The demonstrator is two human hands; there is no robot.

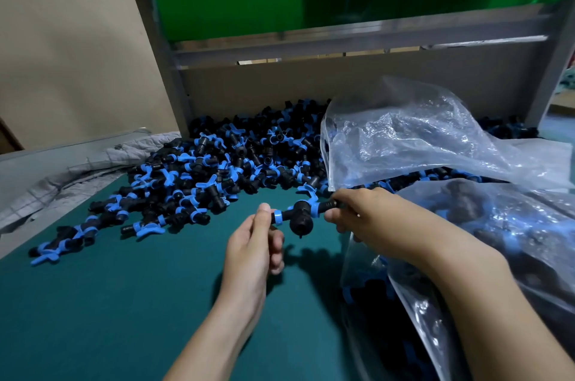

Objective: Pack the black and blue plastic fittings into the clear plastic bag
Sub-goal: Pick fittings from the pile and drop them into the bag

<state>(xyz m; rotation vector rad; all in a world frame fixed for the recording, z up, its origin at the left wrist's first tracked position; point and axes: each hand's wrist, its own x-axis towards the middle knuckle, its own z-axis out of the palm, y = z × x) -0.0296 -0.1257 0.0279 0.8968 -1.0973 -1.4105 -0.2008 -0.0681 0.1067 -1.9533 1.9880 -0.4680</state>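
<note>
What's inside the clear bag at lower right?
Black and blue fittings show through the clear bag, heaped along its length. The right forearm and glare on the folds cover part, so the count and the bag's bottom cannot be seen.

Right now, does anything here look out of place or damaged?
Nothing looks broken. The loose fittings pile straggles across the green mat toward its left edge, and a crumpled clear bag lies on the pile. The left hand and right hand pinch one fitting.
</note>
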